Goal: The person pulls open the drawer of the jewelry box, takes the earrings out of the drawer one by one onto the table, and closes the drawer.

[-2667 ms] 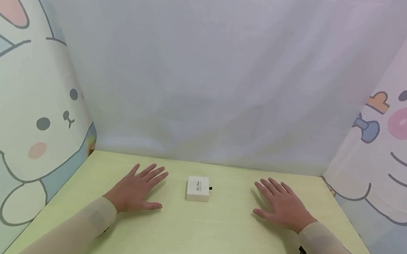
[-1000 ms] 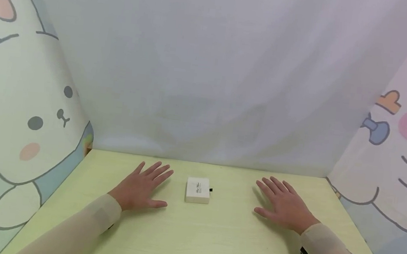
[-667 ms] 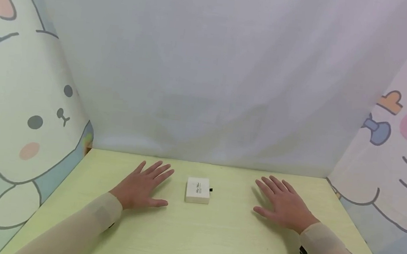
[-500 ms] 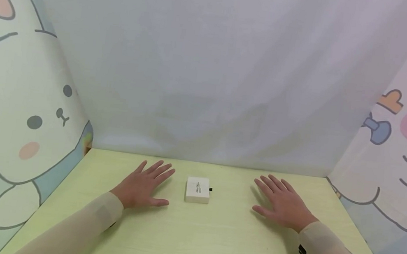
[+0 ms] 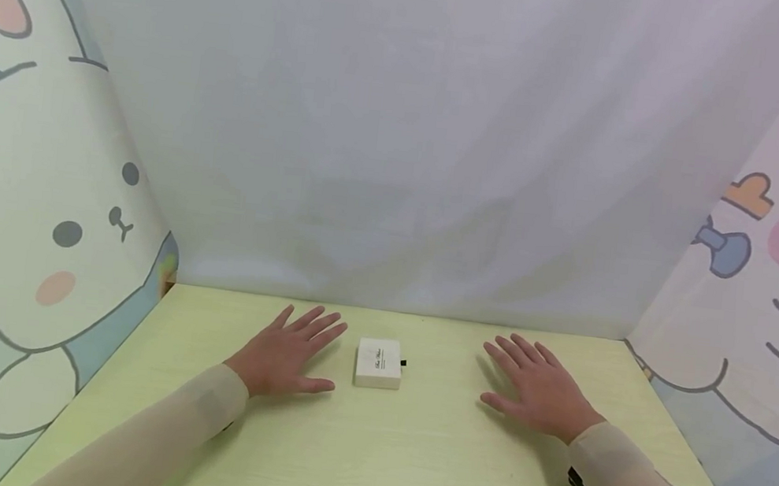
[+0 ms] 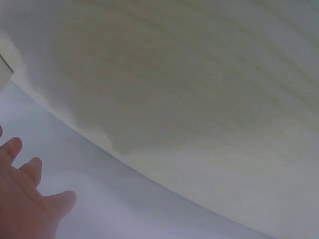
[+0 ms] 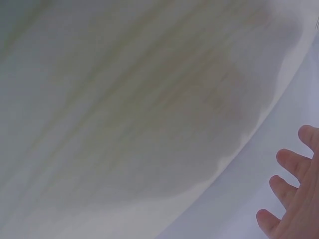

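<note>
A small white box with dark lettering on its lid sits at the middle of the pale wooden table. From its right side a short black tab sticks out. My left hand is palm down just left of the box, fingers spread, holding nothing. Farther off on the right, my right hand is also palm down with its fingers spread and nothing in it. The left wrist view shows the fingers of the left hand at the lower left; the right wrist view has the right hand at its right edge.
A pale grey cloth hangs behind the table's far edge. Printed panels enclose both sides, one with a rabbit, the other with a pink-cheeked character. A dark clip shows beneath the right sleeve.
My left hand has shifted right, closer to the box, and slightly away from me. My right hand has drifted a little left. The box stays put on the table.
</note>
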The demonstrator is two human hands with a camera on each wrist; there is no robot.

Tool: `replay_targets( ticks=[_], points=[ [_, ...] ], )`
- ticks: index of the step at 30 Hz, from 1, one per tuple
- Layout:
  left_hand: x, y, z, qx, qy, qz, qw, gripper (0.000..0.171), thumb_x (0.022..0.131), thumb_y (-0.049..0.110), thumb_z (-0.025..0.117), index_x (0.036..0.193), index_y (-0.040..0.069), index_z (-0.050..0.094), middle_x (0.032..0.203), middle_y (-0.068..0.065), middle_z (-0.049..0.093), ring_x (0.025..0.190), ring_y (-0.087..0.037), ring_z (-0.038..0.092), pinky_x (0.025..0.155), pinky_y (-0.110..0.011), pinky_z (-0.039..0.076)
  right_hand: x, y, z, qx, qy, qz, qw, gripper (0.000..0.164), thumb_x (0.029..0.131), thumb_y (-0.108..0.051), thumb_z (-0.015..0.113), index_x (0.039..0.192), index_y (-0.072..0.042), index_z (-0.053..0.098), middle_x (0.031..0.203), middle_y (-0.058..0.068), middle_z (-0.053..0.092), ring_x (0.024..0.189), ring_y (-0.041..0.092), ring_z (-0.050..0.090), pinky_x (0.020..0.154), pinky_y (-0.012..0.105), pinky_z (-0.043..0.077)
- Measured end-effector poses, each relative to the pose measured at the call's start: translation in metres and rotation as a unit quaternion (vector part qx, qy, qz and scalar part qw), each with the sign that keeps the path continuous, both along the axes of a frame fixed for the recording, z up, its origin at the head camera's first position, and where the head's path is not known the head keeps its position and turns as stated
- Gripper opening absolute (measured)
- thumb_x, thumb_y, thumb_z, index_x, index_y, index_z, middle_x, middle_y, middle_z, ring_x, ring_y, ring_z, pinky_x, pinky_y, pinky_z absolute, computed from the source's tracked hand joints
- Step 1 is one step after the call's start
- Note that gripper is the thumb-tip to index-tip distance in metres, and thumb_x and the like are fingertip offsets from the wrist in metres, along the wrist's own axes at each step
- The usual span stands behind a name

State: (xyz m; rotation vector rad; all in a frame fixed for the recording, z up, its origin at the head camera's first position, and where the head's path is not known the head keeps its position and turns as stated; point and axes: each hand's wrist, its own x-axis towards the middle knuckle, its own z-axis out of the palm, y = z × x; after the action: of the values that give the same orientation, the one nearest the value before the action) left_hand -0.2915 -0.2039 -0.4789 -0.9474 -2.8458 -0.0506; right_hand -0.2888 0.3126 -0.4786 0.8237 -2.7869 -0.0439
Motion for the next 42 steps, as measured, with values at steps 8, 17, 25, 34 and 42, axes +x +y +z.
replay_targets(
  ticks=[8, 17, 25, 34, 42],
  points=[
    [-0.001, 0.011, 0.005, -0.007, -0.011, -0.007, 0.9999, 0.102, 0.107, 0.08, 0.066, 0.187, 0.025, 0.036, 0.195, -0.002, 0.04, 0.183, -0.037, 0.036, 0.144, -0.08, 0.034, 0.001, 0.0, 0.0, 0.0, -0.001, -0.003, 1.0, 0.089, 0.108, -0.071, 0.073, 0.177, -0.018, 0.055, 0.179, 0.014, 0.062, 0.168, 0.047, 0.057, 0.138, 0.07, 0.048],
    [-0.003, 0.021, 0.003, -0.013, -0.009, -0.016, 0.9997, 0.1, 0.108, 0.08, 0.066, 0.188, 0.027, 0.035, 0.195, -0.002, 0.04, 0.183, -0.036, 0.036, 0.144, -0.078, 0.036, -0.002, 0.002, -0.006, -0.01, 0.023, 0.01, 1.0, 0.089, 0.106, -0.071, 0.076, 0.175, -0.019, 0.057, 0.176, 0.014, 0.065, 0.165, 0.047, 0.06, 0.135, 0.07, 0.05],
    [0.0, 0.034, 0.006, -0.023, -0.012, -0.025, 0.9994, 0.097, 0.11, 0.078, 0.065, 0.188, 0.028, 0.036, 0.196, 0.0, 0.039, 0.183, -0.035, 0.036, 0.145, -0.075, 0.037, -0.001, 0.0, -0.002, -0.003, -0.006, -0.003, 1.0, 0.089, 0.108, -0.072, 0.073, 0.178, -0.02, 0.054, 0.18, 0.013, 0.06, 0.169, 0.046, 0.056, 0.139, 0.07, 0.047],
    [0.001, 0.047, 0.005, -0.034, -0.006, -0.039, 0.9986, 0.093, 0.112, 0.074, 0.065, 0.187, 0.028, 0.036, 0.194, 0.0, 0.041, 0.182, -0.034, 0.039, 0.144, -0.073, 0.04, 0.0, -0.006, 0.0, -0.001, 0.0, 0.006, 1.0, 0.088, 0.108, -0.072, 0.073, 0.177, -0.021, 0.056, 0.179, 0.013, 0.062, 0.167, 0.046, 0.058, 0.137, 0.07, 0.049],
    [0.002, 0.058, 0.005, -0.051, -0.002, -0.056, 0.9971, 0.086, 0.116, 0.068, 0.063, 0.187, 0.026, 0.037, 0.193, -0.002, 0.044, 0.181, -0.035, 0.041, 0.142, -0.073, 0.042, 0.001, -0.009, 0.0, 0.003, 0.001, 0.007, 1.0, 0.086, 0.108, -0.071, 0.074, 0.176, -0.02, 0.057, 0.178, 0.013, 0.063, 0.167, 0.046, 0.058, 0.138, 0.07, 0.049]
  ],
)
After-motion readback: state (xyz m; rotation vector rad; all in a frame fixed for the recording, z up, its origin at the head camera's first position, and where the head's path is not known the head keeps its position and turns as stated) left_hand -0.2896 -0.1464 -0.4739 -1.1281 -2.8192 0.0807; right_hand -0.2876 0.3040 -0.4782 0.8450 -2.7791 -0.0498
